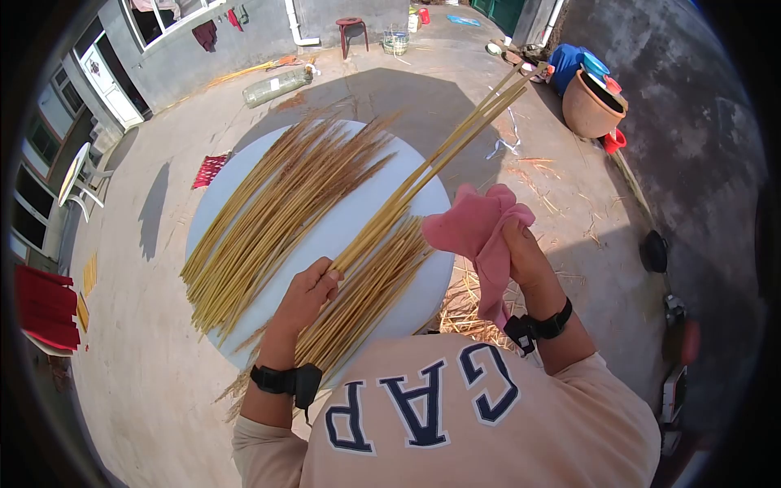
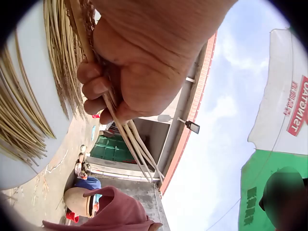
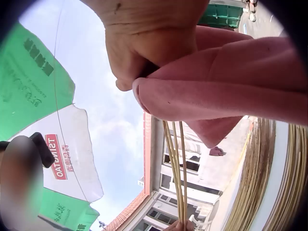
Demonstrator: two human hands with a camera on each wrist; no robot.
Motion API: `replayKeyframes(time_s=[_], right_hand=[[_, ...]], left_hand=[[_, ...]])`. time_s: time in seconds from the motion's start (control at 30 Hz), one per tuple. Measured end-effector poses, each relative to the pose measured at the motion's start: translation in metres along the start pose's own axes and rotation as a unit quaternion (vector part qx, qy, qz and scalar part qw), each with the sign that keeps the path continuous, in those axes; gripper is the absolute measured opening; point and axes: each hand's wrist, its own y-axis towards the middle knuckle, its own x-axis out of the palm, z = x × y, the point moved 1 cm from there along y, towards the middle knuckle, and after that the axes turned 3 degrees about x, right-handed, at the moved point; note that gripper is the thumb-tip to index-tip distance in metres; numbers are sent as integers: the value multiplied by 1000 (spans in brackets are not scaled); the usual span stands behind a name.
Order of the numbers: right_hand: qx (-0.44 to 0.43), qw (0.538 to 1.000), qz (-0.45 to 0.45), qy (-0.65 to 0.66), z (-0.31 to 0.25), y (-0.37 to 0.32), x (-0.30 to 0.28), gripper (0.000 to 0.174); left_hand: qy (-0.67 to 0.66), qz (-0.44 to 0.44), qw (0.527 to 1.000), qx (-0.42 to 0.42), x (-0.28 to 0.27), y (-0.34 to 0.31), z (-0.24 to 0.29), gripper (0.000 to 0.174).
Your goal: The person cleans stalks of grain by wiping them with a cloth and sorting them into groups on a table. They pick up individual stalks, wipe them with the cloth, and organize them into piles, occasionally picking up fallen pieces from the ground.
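My left hand (image 1: 307, 299) grips a small bundle of long straw stalks (image 1: 407, 191) that slants up and right over the round white table (image 1: 268, 146). In the left wrist view the fingers of that hand (image 2: 139, 67) curl round the stalks (image 2: 126, 132). My right hand (image 1: 525, 252) holds a crumpled pink cloth (image 1: 480, 228), beside the bundle and apart from it in the head view. The cloth (image 3: 226, 82) hides most of the fingers of the right hand (image 3: 154, 43). More stalks (image 1: 277, 211) lie in rows on the table, some under the held bundle.
Straw scraps (image 1: 468, 305) litter the ground right of the table. A clay pot (image 1: 590, 110) and a blue container (image 1: 565, 65) stand at the back right. A red stool (image 1: 351, 32), a rolled bundle (image 1: 277, 86) and a white chair (image 1: 80, 175) stand or lie farther off.
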Motion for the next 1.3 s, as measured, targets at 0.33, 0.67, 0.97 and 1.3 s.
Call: replayKeyframes(time_s=[0.33, 0.67, 0.97, 1.3], right_hand=[[-147, 966, 46, 207, 18, 2, 48, 21], [-313, 890, 162, 290, -74, 12, -65, 17], [-200, 954, -14, 222, -83, -7, -56, 34], [-176, 942, 217, 186, 2, 9, 45, 25]], left_hand=[[103, -146, 973, 147, 86, 39, 44, 25], [-19, -179, 980, -84, 0, -32, -14, 23], [-77, 164, 983, -17, -42, -53, -31, 17], [491, 122, 793, 340, 72, 4, 26, 24]])
